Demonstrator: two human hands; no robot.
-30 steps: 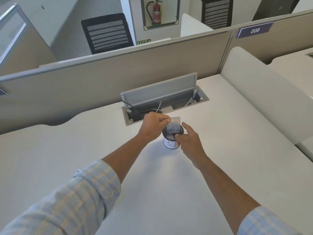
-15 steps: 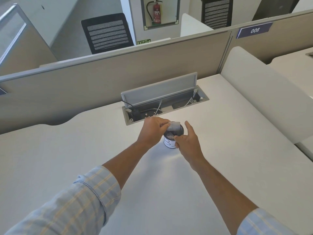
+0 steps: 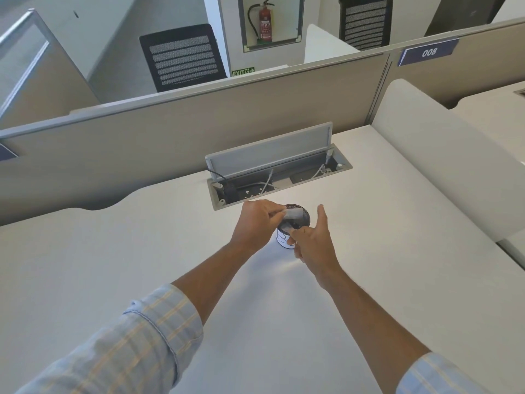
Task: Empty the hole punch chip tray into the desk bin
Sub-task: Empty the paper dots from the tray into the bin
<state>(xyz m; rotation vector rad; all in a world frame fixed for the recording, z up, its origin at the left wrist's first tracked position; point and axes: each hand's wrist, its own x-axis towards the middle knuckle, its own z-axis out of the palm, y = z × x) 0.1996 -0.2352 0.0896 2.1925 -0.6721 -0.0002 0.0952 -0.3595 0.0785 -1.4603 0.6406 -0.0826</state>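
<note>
Two hands: left hand (image 3: 257,221) pinches blurred chip tray (image 3: 294,214) over bin (image 3: 284,238), right hand (image 3: 314,241) loosely spread.

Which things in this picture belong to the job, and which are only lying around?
For the job:
chip tray, held by the left hand
desk bin, under the tray
right hand, beside the bin

Not for the job:
cable box
office chair
fire extinguisher

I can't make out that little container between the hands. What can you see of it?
The desk bin is a small round can, white outside with dark markings, dark inside, standing upright on the pale desk before the open cable box. The left hand holds a small clear chip tray over its mouth. The right hand rests against its side.
</note>
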